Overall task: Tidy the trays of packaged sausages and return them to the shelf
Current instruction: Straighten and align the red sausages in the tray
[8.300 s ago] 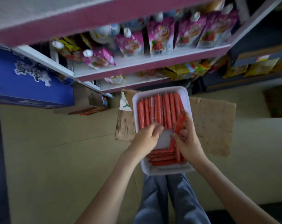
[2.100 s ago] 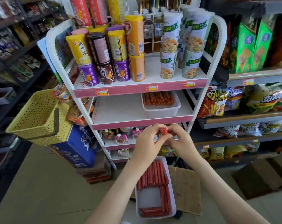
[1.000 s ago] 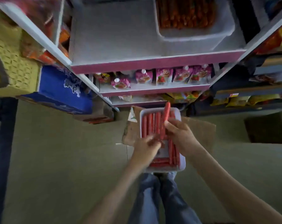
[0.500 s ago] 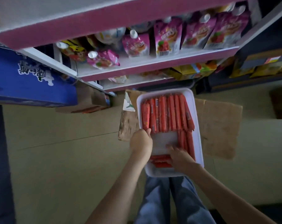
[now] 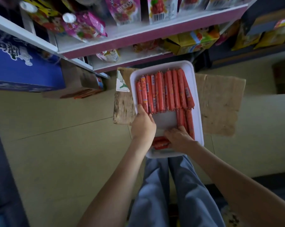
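Red sausages point(image 5: 164, 90), white tray point(image 5: 197, 102), blue box point(image 5: 22, 68)

I count one white tray point(image 5: 197, 102) on one cardboard sheet point(image 5: 220, 104), with nine or so red sausages point(image 5: 164, 90) in the far row, three lengthwise at the right point(image 5: 186, 119), and a few crosswise near end, count unclear. Two hands in frame: left hand point(image 5: 143, 125), right hand point(image 5: 179, 139). One blue box point(image 5: 22, 69) at left.
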The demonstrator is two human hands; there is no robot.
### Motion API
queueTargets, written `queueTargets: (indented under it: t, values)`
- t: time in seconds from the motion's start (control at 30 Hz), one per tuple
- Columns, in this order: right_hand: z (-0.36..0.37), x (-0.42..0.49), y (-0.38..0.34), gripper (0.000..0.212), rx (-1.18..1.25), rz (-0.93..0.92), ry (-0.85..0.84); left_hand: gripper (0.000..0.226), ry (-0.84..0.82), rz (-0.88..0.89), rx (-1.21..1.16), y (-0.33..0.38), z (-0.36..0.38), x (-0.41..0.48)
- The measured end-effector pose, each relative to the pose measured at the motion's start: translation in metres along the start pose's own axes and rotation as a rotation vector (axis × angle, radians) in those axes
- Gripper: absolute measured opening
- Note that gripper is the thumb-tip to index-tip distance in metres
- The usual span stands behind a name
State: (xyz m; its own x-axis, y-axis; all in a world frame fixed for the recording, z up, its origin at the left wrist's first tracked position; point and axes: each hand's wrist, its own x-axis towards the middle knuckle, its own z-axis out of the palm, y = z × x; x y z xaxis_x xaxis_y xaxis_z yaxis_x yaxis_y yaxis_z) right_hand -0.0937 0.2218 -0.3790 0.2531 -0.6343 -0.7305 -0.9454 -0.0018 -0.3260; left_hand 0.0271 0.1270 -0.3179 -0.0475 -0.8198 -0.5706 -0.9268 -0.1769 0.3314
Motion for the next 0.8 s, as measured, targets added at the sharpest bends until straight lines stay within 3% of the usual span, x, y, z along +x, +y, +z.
queueTargets:
  t: [0.07,0.17,0.23,0.4,0.67,0.8]
  values:
    - [-0.004,-0.006,-0.001,0.031,0.157,-0.031,0.031,0.040,-0.012,0.059,-0.062,-0.009,-0.008,-0.009]
    - [-0.023,-0.023,-0.007,0.029,0.681,0.040,0.202,0.032,-0.160,0.089,-0.245,-0.017,-0.025,-0.023]
    - [-0.044,-0.041,-0.012,0.030,0.801,0.072,0.321,0.028,-0.276,0.116,-0.347,-0.011,-0.041,-0.037]
    - [-0.124,-0.108,-0.028,0.033,0.814,0.016,0.375,0.007,-0.224,0.197,-0.523,0.029,-0.088,-0.072]
    - [-0.243,-0.227,-0.056,0.026,0.711,-0.024,0.643,0.009,-0.074,0.403,-0.898,0.105,-0.208,-0.149]
    - [-0.284,-0.264,-0.066,0.035,0.671,-0.115,0.762,0.009,-0.053,0.450,-1.129,0.128,-0.251,-0.182]
